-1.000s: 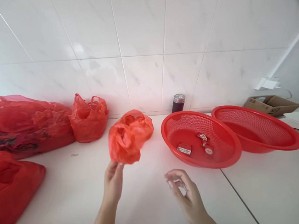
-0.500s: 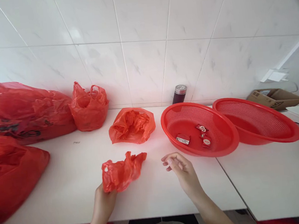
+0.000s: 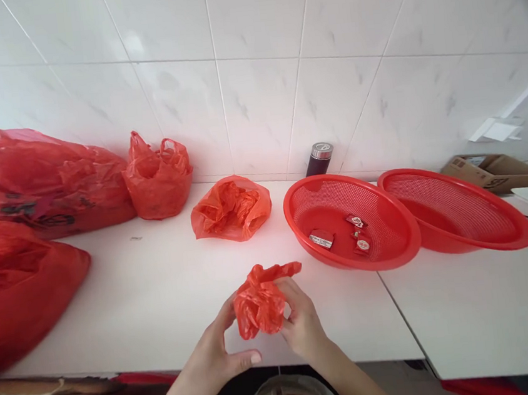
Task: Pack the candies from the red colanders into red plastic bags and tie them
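Note:
A crumpled red plastic bag [image 3: 260, 308] is held above the white table near its front edge. My right hand [image 3: 303, 322] grips its right side, fingers closed on the plastic. On the other side is my left hand [image 3: 217, 353], its thumb stretched out well apart from the fingers, whose tips are hidden behind the bag. Just beyond lies an opened red plastic bag [image 3: 232, 210] with bunched plastic inside. To the right stands a red mesh basket [image 3: 393, 234] holding several small red wrapped packets [image 3: 322, 238].
A second red basket [image 3: 487, 218] overlaps the first. Big red bags [image 3: 55, 182] and a small handled bag [image 3: 158, 180] fill the left side. A dark flask [image 3: 319, 160] stands by the tiled wall, a cardboard box [image 3: 492, 173] at back right. A seam [image 3: 398, 306] crosses the table.
The red bag has moved right and bunched up. My right hand has come left and closed on it; my left thumb has spread away from it. A hand at the far right has left view.

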### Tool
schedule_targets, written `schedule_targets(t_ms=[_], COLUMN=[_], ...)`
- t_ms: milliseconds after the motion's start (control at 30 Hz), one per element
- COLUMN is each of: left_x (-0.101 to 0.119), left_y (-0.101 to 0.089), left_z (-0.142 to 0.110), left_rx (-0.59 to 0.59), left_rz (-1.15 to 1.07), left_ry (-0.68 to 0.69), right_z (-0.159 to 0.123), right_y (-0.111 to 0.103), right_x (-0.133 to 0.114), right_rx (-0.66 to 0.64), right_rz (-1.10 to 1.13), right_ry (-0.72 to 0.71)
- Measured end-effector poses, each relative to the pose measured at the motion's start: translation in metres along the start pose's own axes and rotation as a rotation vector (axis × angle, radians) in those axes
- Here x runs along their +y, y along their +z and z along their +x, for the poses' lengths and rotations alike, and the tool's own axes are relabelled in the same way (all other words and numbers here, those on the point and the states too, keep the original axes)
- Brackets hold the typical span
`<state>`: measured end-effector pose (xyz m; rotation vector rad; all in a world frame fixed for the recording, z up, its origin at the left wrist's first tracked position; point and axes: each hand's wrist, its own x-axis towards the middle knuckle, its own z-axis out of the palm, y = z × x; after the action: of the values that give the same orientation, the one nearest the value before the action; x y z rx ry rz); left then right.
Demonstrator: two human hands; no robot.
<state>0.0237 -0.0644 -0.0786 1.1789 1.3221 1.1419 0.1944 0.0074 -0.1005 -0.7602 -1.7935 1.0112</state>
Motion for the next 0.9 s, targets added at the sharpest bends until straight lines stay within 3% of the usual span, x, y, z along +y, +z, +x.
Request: schedule_targets(t_ms=[67, 167, 300, 367, 433, 500, 600, 667, 700, 767, 833, 900], left_x=[0.004, -0.002, -0.017, -0.021, -0.022, -0.019, -0.007, 0.001, 0.005, 0.011, 0.016, 0.018], left_y=[-0.002, -0.003, -0.009, -0.014, -0.016, -0.014, -0.005, 0.004, 0.009, 0.018, 0.024, 0.024], left_z=[-0.001, 0.001, 0.001, -0.002, -0.005, -0.006, -0.002, 0.003, 0.006, 0.009, 0.008, 0.003], left_rx=[-0.018, 0.148, 0.453, 0.512, 0.523, 0.499, 0.421, 0.364, 0.335, 0.264, 0.188, 0.150], left_rz=[0.000, -0.096, -0.487, -0.646, -0.697, -0.684, -0.634, -0.593, -0.575, -0.554, -0.564, -0.600], left_ry=[-0.032, -0.088, -0.160, -0.195, -0.216, -0.207, -0.168, -0.144, -0.135, -0.129, -0.136, -0.177], right_z=[-0.004, -0.012, -0.033, -0.045, -0.055, -0.061, -0.061, -0.054, -0.049, -0.035, -0.020, -0.011], right_y=[0.000, -0.003, -0.015, -0.023, -0.034, -0.048, -0.068, -0.074, -0.073, -0.065, -0.055, -0.049], right_x=[0.000, 0.004, 0.017, 0.022, 0.021, 0.010, -0.026, -0.056, -0.068, -0.083, -0.077, -0.054], right_rx=[-0.008, -0.037, 0.015, 0.028, 0.051, 0.142, 0.409, 0.447, 0.366, 0.038, -0.239, -0.320], right_rz=[-0.026, 0.012, 0.191, 0.298, 0.321, 0.239, 0.097, 0.063, 0.039, -0.064, -0.232, -0.372], right_ry=[-0.022, 0.015, 0.319, 0.502, 0.570, 0.523, 0.319, 0.158, 0.090, 0.004, -0.031, 0.019])
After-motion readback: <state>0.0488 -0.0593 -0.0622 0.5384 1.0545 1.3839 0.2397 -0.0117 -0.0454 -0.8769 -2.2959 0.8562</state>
